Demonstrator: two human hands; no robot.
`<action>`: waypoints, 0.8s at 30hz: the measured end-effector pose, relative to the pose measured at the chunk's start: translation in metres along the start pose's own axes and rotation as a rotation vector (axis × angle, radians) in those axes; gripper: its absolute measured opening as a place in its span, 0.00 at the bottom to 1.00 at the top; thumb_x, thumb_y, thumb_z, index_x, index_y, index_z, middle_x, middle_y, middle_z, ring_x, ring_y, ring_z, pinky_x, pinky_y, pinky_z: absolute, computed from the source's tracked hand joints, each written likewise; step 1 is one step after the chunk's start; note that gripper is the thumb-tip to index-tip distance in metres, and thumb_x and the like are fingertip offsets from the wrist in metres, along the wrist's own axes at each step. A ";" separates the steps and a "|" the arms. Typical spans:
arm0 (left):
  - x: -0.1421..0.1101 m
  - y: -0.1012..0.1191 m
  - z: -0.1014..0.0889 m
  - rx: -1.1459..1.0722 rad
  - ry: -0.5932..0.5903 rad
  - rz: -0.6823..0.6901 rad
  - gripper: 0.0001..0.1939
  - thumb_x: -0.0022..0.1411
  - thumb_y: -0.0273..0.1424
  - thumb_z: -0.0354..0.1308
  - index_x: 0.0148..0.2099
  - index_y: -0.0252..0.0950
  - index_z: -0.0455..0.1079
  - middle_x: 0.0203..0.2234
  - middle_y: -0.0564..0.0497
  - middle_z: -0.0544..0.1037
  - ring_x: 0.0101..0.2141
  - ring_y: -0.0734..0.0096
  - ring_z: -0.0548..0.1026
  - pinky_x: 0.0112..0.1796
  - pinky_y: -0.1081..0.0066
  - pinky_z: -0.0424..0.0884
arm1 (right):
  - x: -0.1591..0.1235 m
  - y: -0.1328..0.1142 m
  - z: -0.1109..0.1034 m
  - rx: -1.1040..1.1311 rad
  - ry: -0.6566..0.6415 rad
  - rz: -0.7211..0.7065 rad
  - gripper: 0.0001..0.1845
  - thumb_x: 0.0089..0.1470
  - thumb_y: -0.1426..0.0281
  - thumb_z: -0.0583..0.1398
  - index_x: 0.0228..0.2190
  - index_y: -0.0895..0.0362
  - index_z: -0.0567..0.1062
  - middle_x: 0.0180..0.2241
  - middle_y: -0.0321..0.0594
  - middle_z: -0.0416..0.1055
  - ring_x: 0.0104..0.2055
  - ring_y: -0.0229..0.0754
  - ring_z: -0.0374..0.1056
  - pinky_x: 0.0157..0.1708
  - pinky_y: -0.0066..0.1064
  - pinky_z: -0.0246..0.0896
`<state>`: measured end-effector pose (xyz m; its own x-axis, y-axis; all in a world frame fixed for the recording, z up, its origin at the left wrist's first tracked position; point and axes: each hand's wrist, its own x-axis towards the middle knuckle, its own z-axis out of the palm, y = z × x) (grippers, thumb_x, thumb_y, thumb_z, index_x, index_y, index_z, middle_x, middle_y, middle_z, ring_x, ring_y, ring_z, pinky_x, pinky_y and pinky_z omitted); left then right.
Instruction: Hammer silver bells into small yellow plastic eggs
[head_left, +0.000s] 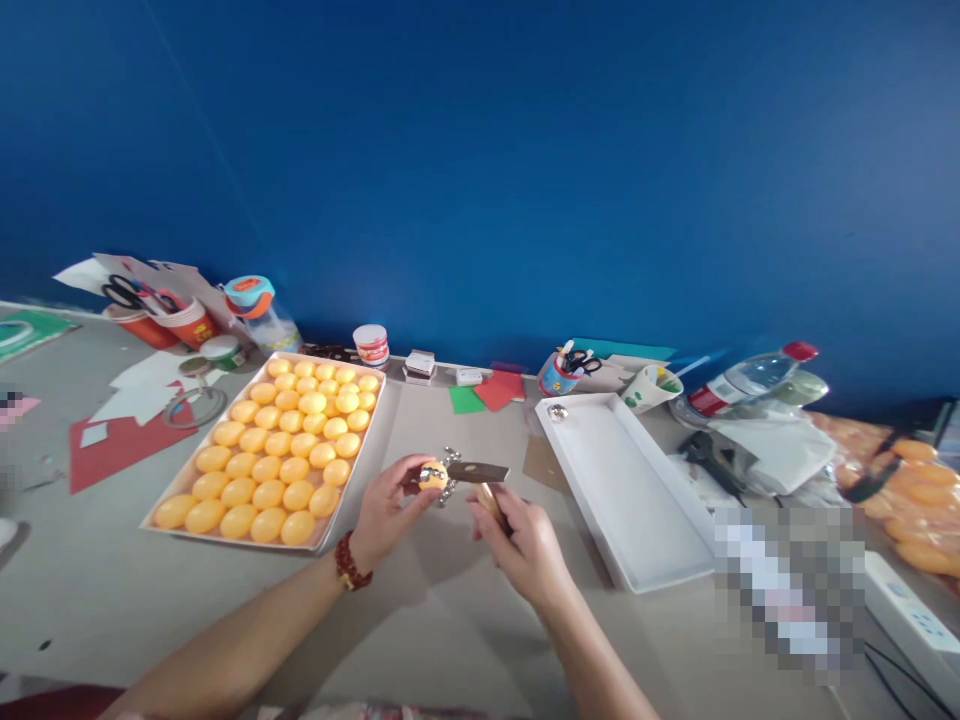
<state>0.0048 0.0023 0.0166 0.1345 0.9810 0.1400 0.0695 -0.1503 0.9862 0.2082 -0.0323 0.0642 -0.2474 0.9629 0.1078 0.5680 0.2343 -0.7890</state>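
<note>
My left hand (pixel 391 505) is closed round a small orange ball (pixel 433 477) with silvery beads stuck on it, held just above the grey table (pixel 420 640). My right hand (pixel 517 540) grips the wooden handle of a flat-bladed tool (pixel 478 472), whose dark blade lies against the ball. A red bead bracelet (pixel 349 565) circles my left wrist. To the left lies a tray (pixel 370 455) filled with several plain orange balls (pixel 279 445). To the right sits a long white tray (pixel 634 500) holding one small silvery piece (pixel 556 411) at its far end.
Along the blue wall stand cups with scissors (pixel 142 300), a white jar with a red label (pixel 371 345), green and red paper sheets (pixel 487 393), a pen cup (pixel 564 372), a paper cup (pixel 651 388) and a water bottle (pixel 750 380). Red and white paper (pixel 124 425) lies at left; bagged orange balls (pixel 919 500) at right.
</note>
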 end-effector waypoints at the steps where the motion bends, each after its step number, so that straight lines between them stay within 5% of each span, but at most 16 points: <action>1: 0.000 0.001 0.000 0.011 -0.002 0.008 0.18 0.59 0.36 0.63 0.50 0.37 0.70 0.43 0.47 0.79 0.37 0.66 0.81 0.40 0.67 0.80 | 0.000 0.000 0.000 -0.001 -0.013 0.003 0.11 0.63 0.64 0.52 0.37 0.56 0.71 0.24 0.36 0.74 0.17 0.36 0.66 0.20 0.25 0.57; 24: -0.001 -0.001 0.001 0.003 -0.004 -0.008 0.18 0.60 0.37 0.62 0.51 0.36 0.69 0.44 0.46 0.79 0.38 0.65 0.80 0.41 0.64 0.81 | 0.001 -0.003 0.000 -0.107 -0.001 -0.017 0.12 0.63 0.64 0.52 0.34 0.56 0.72 0.22 0.38 0.73 0.24 0.41 0.69 0.25 0.27 0.56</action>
<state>0.0056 0.0013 0.0154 0.1376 0.9817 0.1313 0.0741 -0.1424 0.9870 0.2067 -0.0321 0.0666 -0.2581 0.9586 0.1201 0.6444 0.2634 -0.7179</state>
